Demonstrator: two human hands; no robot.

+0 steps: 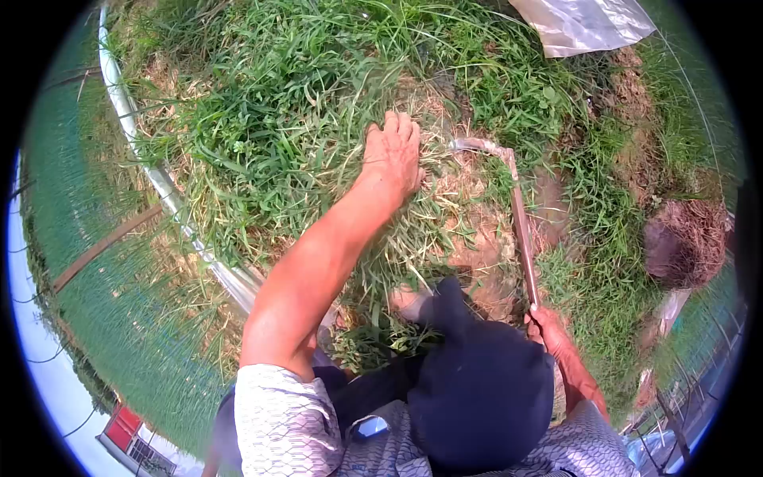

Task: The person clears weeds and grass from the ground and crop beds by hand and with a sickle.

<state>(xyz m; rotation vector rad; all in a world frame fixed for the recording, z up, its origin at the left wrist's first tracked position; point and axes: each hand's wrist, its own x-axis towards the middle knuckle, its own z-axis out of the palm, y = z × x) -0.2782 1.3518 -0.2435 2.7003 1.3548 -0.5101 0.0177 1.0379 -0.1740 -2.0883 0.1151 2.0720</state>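
Observation:
My left hand (392,151) reaches into the weedy ground with its back up. Its fingers curl down into the grass (318,135) and close on a clump, though the fingertips are partly hidden. Around the wooden handle of a sickle (521,230), my right hand (548,327) is wrapped near the lower end. The sickle's bent metal blade points left from the top of the handle, lying a short way right of my left hand. Below the blade are dry cut stalks and bare soil (481,238).
A pale pipe or rolled plastic strip (163,187) runs down the left side beside green netting (103,183). Plastic sheeting (588,24) lies at upper right. A brown clump of roots or soil (685,242) sits at right. The dark cap (481,389) fills the lower middle.

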